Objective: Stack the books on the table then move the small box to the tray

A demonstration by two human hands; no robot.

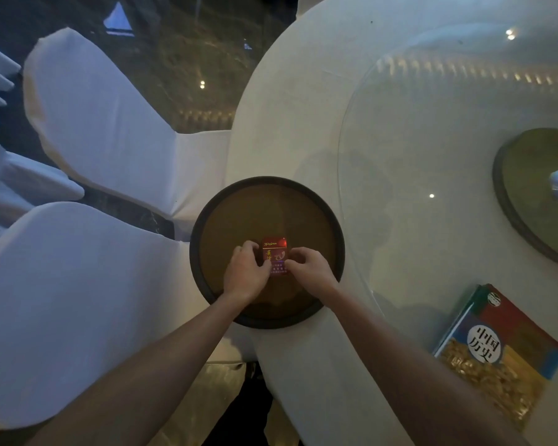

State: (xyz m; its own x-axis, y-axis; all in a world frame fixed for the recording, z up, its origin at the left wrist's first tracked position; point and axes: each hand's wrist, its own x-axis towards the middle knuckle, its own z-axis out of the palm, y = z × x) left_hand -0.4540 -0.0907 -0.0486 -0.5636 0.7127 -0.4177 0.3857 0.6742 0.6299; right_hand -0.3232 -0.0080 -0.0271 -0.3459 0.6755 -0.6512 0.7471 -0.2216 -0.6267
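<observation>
Item 1, tray (331, 220): round, dark rim, brown floor. It sits at the near edge of the table (290, 130), with part of its rim overhanging that edge. This is your landmark.

Item 2, small box (275, 255): red with gold characters, lying flat on the tray floor, near the tray's centre and a little toward you.

Item 3, your left hand (245, 275): over the tray, its grip pinching the left edge of the small box, fingers curled on the box's far corner.

Item 4, your right hand (310, 268): over the tray, its grip pinching the right edge of the small box, fingertips on the face of the box.

Item 5, books (500, 352): a stack on the table, well to the right of the tray and nearer to you. The top cover is red, blue and yellow with a white disc of characters; page edges of more than one volume show at its left side.

Item 6, glass turntable (432, 156): right of the tray and beyond it, its edge passing close by the tray rim.

Item 7, covered chairs (87, 123): white, left of the tray, off the table.
</observation>
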